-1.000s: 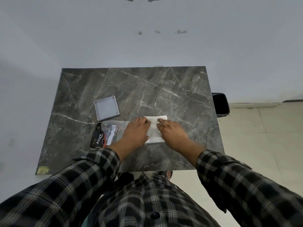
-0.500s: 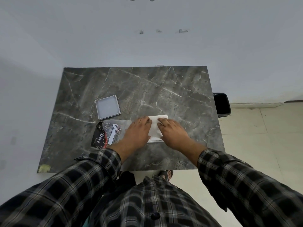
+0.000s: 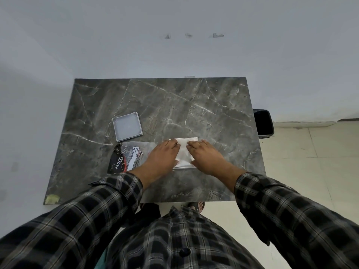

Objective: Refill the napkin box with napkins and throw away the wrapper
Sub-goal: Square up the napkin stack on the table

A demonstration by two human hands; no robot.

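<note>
A white stack of napkins lies near the table's front middle, in what looks like a shallow white napkin box; its rim shows at the far and near edges. My left hand covers the stack's left side, with fingers on top and the thumb at the near edge. My right hand holds the right side the same way. The clear plastic wrapper with red and black print lies flat just left of my left hand. A square translucent lid rests upside down behind the wrapper.
The dark marble table stands against a white wall. A black waste bin sits on the floor off the table's right edge. A piece of yellow tape marks the front left corner.
Both hands stay on the napkins with only slight shifts of the fingers. Nothing else on the table has moved.
</note>
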